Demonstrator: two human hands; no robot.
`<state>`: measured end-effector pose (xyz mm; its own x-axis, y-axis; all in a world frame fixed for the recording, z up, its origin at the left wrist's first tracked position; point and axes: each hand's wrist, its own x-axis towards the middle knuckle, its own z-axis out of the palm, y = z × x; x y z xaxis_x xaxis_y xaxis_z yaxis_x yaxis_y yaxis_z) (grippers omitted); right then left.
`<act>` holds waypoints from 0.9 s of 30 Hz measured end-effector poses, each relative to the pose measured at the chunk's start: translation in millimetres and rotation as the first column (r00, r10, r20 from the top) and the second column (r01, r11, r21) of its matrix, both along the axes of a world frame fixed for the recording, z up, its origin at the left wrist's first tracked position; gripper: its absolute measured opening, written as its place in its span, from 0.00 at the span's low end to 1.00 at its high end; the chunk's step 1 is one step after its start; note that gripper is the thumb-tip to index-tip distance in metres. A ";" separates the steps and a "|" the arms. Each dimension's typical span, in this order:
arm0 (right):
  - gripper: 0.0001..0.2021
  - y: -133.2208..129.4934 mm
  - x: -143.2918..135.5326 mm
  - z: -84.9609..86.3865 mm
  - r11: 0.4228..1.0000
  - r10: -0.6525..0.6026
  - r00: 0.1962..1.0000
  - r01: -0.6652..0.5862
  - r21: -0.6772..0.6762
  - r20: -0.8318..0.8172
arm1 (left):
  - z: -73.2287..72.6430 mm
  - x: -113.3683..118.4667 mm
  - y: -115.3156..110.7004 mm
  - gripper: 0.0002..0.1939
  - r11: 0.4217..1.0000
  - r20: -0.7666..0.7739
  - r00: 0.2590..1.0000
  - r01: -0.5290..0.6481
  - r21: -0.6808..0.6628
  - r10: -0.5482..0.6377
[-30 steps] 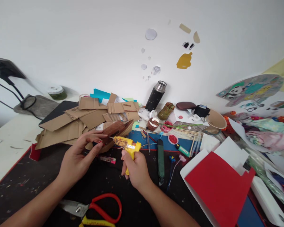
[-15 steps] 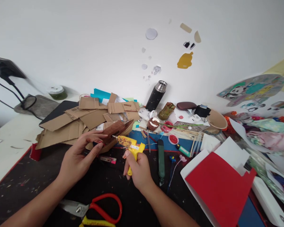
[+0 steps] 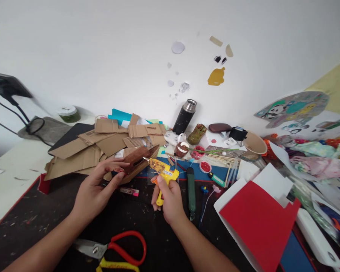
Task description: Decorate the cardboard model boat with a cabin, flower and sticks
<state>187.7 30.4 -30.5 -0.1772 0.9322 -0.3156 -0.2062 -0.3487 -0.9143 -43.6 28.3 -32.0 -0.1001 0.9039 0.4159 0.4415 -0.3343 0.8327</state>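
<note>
My left hand [image 3: 98,185] grips the near left end of a brown boat-shaped cardboard model [image 3: 140,163] between thumb and fingers. A long dark slot runs along the model's top. In my right hand [image 3: 170,196] is a yellow hot glue gun [image 3: 167,176], its handle wrapped by the fingers and its front stained with brown residue. The metal nozzle points up and left, close over the model's right side; whether it touches cannot be told. Below the hands lie scissors [image 3: 127,251] with one red and one yellow handle.
Cardboard scraps [image 3: 76,155] pile up behind my left hand. A green utility knife [image 3: 191,194] lies right of the glue gun. Farther back are a black flask [image 3: 184,117], a brown paint jar [image 3: 182,149] and a red paint cup [image 3: 205,166]. Red card [image 3: 260,223] covers the right side.
The glue gun has moved right and slightly up along the model, its nozzle farther from my left fingers. My left hand keeps its grip. The whole view has shifted slightly.
</note>
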 end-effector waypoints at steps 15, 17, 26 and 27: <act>0.40 -63.2 44.0 -1.2 0.976 0.139 0.983 -0.157 -0.150 -0.124 | 0.9 7.7 0.5 0.13 0.999 0.079 0.996 0.045 -0.003 -0.045; 0.42 -68.5 48.0 -1.4 0.964 0.154 0.982 -0.174 -0.201 -0.110 | 1.0 8.3 0.8 0.13 0.999 0.071 0.996 0.045 -0.008 -0.044; 0.46 -64.2 57.9 -11.4 0.904 0.335 0.942 -0.313 -0.290 0.028 | -0.7 5.8 4.9 0.21 0.991 0.202 0.979 0.065 -0.116 -0.040; 0.45 -62.9 60.0 -11.4 0.900 0.356 0.933 -0.325 -0.290 0.058 | 0.4 5.8 5.2 0.22 0.989 0.224 0.974 0.068 -0.130 -0.037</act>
<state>247.7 -32.5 -41.8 -0.4195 0.6965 -0.5822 0.0637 -0.6172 -0.7842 -37.8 33.4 -31.6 -0.1264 0.9569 0.2614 0.2270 -0.2286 0.9467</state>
